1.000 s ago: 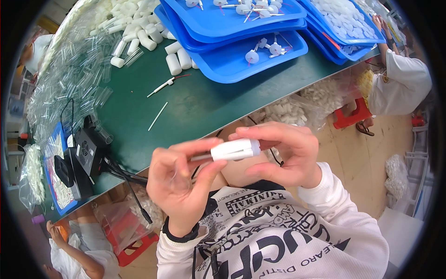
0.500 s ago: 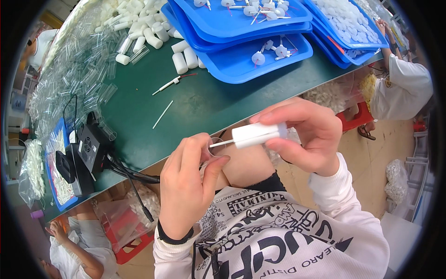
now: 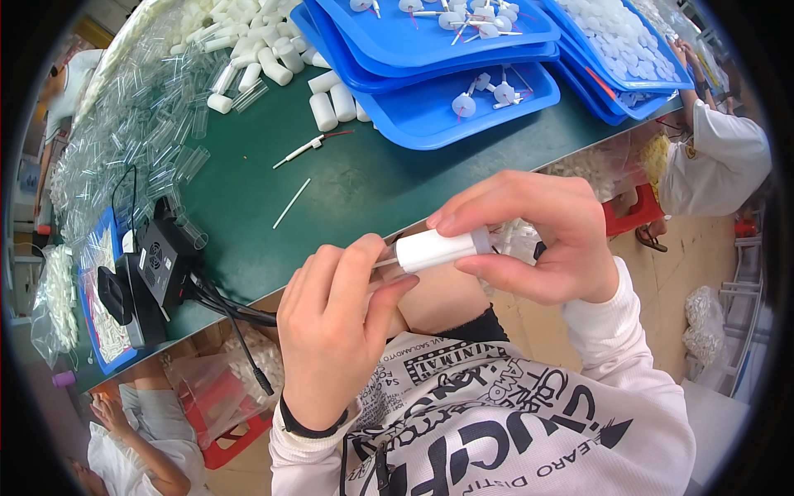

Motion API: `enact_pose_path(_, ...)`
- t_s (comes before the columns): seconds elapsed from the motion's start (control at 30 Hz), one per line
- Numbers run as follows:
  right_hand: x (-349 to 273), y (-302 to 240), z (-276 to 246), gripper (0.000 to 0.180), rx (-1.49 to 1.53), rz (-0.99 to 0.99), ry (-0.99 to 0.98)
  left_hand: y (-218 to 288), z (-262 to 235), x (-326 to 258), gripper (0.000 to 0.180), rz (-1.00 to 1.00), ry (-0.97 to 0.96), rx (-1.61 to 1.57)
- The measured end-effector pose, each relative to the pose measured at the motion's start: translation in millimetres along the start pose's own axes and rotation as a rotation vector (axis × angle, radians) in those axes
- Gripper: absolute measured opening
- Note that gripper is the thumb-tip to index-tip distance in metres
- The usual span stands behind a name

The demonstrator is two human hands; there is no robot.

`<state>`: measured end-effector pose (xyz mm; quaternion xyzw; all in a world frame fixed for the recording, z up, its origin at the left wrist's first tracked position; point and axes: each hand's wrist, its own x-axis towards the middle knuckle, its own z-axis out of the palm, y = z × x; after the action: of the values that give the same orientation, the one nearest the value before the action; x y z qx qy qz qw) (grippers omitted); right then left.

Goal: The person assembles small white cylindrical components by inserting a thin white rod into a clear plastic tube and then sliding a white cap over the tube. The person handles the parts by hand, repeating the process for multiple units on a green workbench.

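Observation:
My left hand [image 3: 327, 322] pinches a clear plastic tube [image 3: 390, 273], mostly hidden behind the fingers. Between thumb and fingers of my right hand [image 3: 550, 240] is a white cotton-like cylinder [image 3: 434, 250] with a greyish translucent end piece [image 3: 481, 241]. The cylinder's left end is at the tube's mouth; how deep it sits inside I cannot tell. A thin white stick [image 3: 384, 264] runs from that end into the tube. On the green table [image 3: 248, 198] beyond lie a loose white stick [image 3: 292, 203] and a white stick assembly with a red wire [image 3: 299, 152].
Clear tubes [image 3: 124, 157] heap at the left, with white cylinders [image 3: 277, 66] behind. Stacked blue trays [image 3: 430, 136] hold round white parts with sticks; another blue tray [image 3: 674, 81] holds white discs. A black fan device [image 3: 161, 260] with cables stands at the near left. Other people sit at both sides.
My right hand has moved left and brought the white cylinder up to the clear tube. The exposed stretch of stick between them has shortened, and the greyish end piece shows more.

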<state>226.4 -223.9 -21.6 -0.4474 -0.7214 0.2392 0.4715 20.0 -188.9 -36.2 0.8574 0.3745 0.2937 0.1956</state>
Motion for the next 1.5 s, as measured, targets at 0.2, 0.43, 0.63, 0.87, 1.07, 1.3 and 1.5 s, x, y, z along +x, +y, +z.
enact_pose_path(0.2, -3, 0, -6, 0.018, -0.010, 0.021, -0.036, 0, -2, -1, 0.030, -0.016, -0.036, -0.128)
enact_pose_path(0.43, -4, -3, -5, 0.017, 0.190, 0.264, -0.106, 2, -2, -4, 0.031, 0.025, -0.035, -0.015)
enact_pose_path(0.63, -12, 4, 19, 0.023, 0.362, 0.282, -0.008, 3, 2, -2, 0.032, 0.035, 0.000, -0.089)
enact_pose_path(0.87, -21, -1, 18, 0.030, 0.327, 0.267, 0.148, 2, -4, 2, 0.036, 0.079, 0.025, -0.214)
enact_pose_path(1.07, -22, 1, 17, 0.024, 0.148, 0.189, 0.049, 4, -2, 1, 0.037, 0.115, 0.010, -0.188)
enact_pose_path(1.3, -22, 7, 16, 0.020, 0.152, 0.203, -0.018, -3, 11, -9, 0.042, 0.201, 0.050, -0.144)
enact_pose_path(1.5, -25, 10, 22, 0.026, 0.183, 0.276, -0.012, -7, 15, -11, 0.044, 0.274, 0.056, 0.024)
